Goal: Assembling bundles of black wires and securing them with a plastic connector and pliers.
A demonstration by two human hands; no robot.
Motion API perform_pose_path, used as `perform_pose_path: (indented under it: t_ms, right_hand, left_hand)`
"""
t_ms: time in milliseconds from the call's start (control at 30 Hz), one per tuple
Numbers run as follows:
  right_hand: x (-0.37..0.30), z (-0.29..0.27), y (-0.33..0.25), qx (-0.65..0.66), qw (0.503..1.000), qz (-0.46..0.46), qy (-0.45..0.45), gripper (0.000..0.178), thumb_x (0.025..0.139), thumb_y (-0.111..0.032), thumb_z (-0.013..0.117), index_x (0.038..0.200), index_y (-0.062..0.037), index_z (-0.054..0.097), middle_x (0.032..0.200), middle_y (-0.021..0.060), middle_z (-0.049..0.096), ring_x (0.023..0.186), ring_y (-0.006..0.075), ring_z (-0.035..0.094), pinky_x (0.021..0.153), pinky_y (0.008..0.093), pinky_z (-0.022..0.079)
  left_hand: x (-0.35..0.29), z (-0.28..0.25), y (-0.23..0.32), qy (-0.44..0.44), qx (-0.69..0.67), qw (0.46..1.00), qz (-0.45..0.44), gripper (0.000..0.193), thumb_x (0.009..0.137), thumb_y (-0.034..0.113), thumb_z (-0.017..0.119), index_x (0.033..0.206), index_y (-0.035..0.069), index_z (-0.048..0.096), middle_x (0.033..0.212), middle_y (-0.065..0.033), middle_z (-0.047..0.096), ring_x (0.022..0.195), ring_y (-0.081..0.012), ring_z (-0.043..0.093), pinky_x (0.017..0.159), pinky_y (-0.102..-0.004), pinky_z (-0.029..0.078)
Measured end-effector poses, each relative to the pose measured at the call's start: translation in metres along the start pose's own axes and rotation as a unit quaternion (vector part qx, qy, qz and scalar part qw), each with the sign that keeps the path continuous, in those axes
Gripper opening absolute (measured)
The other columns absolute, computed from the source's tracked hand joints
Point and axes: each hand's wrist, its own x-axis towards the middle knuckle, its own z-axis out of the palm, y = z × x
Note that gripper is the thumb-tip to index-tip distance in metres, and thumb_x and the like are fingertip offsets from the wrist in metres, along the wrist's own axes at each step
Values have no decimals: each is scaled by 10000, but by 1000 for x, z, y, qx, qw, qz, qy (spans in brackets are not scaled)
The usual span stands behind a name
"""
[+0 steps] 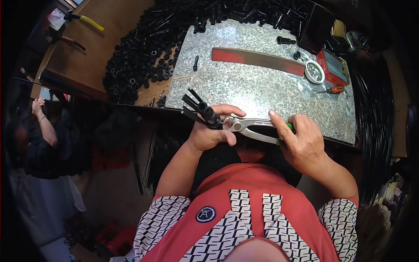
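My left hand (206,135) is closed around a black tubular part (208,114) with several thin black rods (190,101) fanning out at its upper left. In my right hand (305,139) is a pair of silver pincers (255,126) with green handles, its index finger lying out along the upper handle. The jaws of the pincers meet the lower end of the black part, between my left thumb and fingers. Whether the jaws are clamped on it I cannot tell. Both hands are in front of the near edge of a speckled grey worktop (257,98).
A worn red-and-brown flat bar (257,62) lies across the worktop. Beside it are a white bowl of small metal pieces (314,72), a red box (334,67) and an orange-handled screwdriver (335,90). Black fittings (139,65) heap at left; another person's arm (46,126) shows far left.
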Motion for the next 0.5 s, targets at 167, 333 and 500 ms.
perform_pose_path:
  t_ms: [167,333,500]
  right_hand:
    - [0,-4,0,-23,1000,5,-5,688,685,13,671,1334,-124,487,764,83,454,632,232,483,536,353,385]
    - [0,-1,2,-15,1000,5,0,689,691,7,668,1343,-99,473,767,87,451,633,234,479,544,358,386]
    - [-4,-3,5,-18,1000,4,-18,687,692,25,652,1345,-91,469,748,87,435,623,237,477,534,357,385]
  left_hand:
    - [1,9,7,11,-22,1000,-16,890,461,563,809,1083,-35,592,948,-41,634,875,-110,600,752,-223,471]
    - [6,13,7,43,17,999,29,892,458,569,821,1100,-8,596,891,19,603,723,-23,504,590,-167,346]
    - [6,16,5,43,28,998,27,840,477,543,837,1084,8,610,874,46,581,670,3,424,555,-161,281]
